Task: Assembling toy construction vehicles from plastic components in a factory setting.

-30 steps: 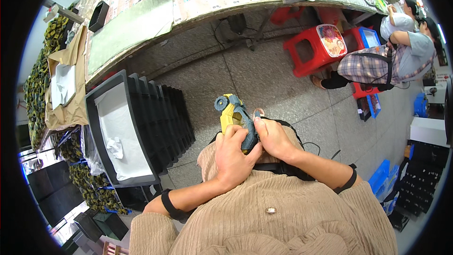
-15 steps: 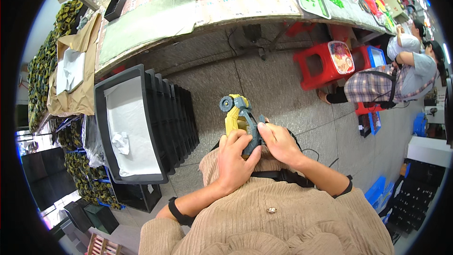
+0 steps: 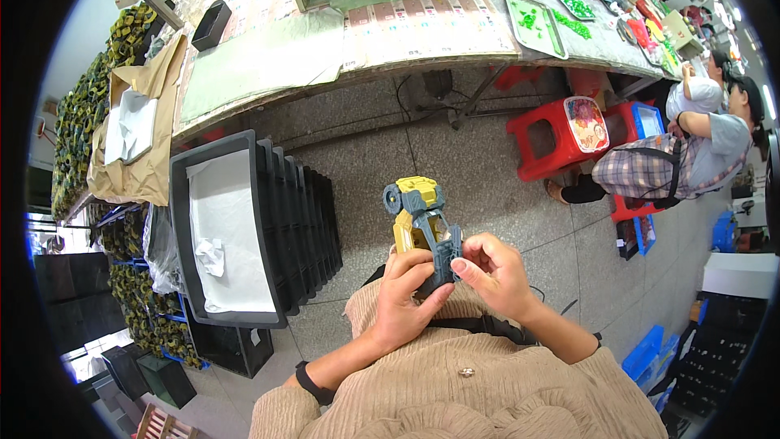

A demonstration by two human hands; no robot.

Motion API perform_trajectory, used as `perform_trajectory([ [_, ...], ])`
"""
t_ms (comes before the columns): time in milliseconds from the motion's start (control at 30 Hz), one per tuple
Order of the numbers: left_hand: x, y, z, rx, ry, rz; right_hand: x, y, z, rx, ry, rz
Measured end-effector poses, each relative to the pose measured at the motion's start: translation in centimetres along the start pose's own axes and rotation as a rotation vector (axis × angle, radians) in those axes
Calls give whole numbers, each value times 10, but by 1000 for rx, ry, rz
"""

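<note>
A yellow and dark grey toy vehicle [image 3: 421, 211] with a chunky grey wheel is held upright in front of my body, its yellow end pointing away from me. My left hand [image 3: 404, 293] grips its near left end, with the thumb across the bottom. At the grey right side, my right hand [image 3: 500, 276] has its fingers curled and its thumb tip against the edge of the grey part. The right fingertips are partly hidden, so any small piece between them cannot be made out.
A stack of black crates [image 3: 284, 219], paper in the top one, stands at my left. Ahead runs a long workbench [image 3: 422, 28] with trays of green pieces [image 3: 536, 24]. Red stools [image 3: 544, 142] and a seated person [image 3: 691, 158] are at the right. Many yellow-black pieces [image 3: 97, 114] lie far left.
My right hand has drawn back slightly to the right, its fingers now more curled. More of the toy's grey side shows. The view has tilted up a little.
</note>
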State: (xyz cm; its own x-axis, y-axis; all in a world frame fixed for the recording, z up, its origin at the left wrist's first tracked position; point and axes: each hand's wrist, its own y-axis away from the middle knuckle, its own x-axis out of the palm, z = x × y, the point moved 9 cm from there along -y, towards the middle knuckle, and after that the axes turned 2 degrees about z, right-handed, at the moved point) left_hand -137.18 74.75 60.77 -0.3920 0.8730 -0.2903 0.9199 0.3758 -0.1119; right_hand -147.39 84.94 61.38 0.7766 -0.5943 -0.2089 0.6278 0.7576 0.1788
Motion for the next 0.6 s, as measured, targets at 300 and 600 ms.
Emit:
perform_trajectory([
  [300, 39, -12, -18, 43, -67, 28, -35, 24, -22, 83, -123, -99],
  [600, 80, -29, -30, 15, -105, 14, -79, 28, -38, 123, -184, -131],
])
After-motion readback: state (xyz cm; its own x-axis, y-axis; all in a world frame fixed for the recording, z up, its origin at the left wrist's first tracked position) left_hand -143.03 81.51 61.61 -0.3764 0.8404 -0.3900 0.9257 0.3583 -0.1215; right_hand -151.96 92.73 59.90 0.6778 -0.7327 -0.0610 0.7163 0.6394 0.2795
